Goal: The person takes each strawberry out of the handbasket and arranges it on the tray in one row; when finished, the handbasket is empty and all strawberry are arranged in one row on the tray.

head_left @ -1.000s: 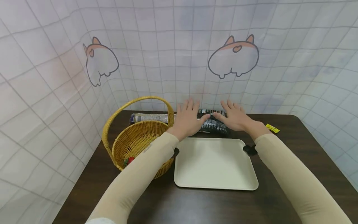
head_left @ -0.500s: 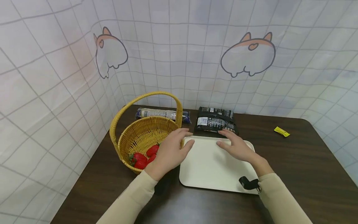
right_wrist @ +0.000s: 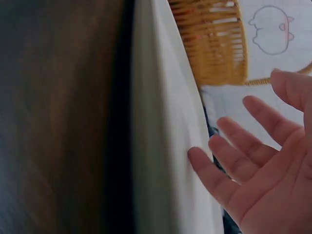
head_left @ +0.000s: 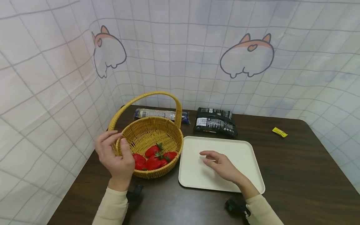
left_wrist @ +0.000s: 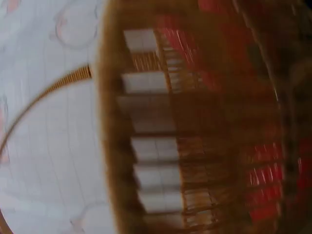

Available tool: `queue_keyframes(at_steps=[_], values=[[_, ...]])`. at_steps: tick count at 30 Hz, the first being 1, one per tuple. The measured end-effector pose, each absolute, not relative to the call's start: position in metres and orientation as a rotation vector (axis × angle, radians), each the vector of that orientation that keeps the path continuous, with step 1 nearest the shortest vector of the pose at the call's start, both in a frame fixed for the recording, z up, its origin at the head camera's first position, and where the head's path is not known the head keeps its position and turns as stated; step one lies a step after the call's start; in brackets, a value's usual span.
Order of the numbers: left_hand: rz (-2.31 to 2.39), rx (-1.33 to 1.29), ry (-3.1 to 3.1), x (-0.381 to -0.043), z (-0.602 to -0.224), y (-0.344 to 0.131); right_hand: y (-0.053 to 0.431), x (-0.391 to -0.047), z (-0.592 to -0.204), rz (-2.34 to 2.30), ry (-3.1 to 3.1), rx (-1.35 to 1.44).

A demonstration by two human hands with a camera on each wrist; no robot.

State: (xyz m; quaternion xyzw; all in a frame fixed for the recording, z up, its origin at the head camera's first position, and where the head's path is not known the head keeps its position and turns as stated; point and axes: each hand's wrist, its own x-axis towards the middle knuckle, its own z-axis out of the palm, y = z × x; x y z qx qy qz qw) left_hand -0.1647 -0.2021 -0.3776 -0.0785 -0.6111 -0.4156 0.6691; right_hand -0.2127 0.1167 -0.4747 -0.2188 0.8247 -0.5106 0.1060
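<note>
My left hand [head_left: 116, 159] is at the left side of a yellow wicker basket [head_left: 149, 125], fingers loosely bent and overlapping the foot of its arched handle in the head view. Nothing shows in its grasp. Several red strawberries [head_left: 153, 162] with green leaves lie inside the basket. The left wrist view is filled by the blurred basket wall [left_wrist: 117, 146], with red showing through the gaps. Over the cream rectangular tray [head_left: 194, 168], my right hand [head_left: 223, 167] hovers with relaxed fingers. The right wrist view shows that hand's spread fingers [right_wrist: 234, 156] and bare palm.
Behind the basket lies a long clear-and-blue packet [head_left: 160, 114]. A black printed bag [head_left: 215, 122] rests behind the tray. Farther right is a small yellow wrapped item [head_left: 279, 132]. A white grid-patterned curtain [head_left: 174, 62] encloses the dark wooden table [head_left: 303, 175] at the back and sides.
Both hands have drawn back from the bags at the rear. The left has swung left to the basket's side, uncovering the strawberries; the right has come down over the tray.
</note>
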Motion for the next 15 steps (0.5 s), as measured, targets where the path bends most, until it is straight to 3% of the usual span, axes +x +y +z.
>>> queue_keyframes(at_steps=[6,15], values=[[-1.103,-0.072,-1.406,-0.165,-0.38,-0.216,0.106,-0.211,-0.476,-1.714,2.26,-0.566],[-1.308,0.073,-1.69,-0.191,-0.44,-0.26,0.076,-0.216,-0.455,-1.915,2.213,-0.527]])
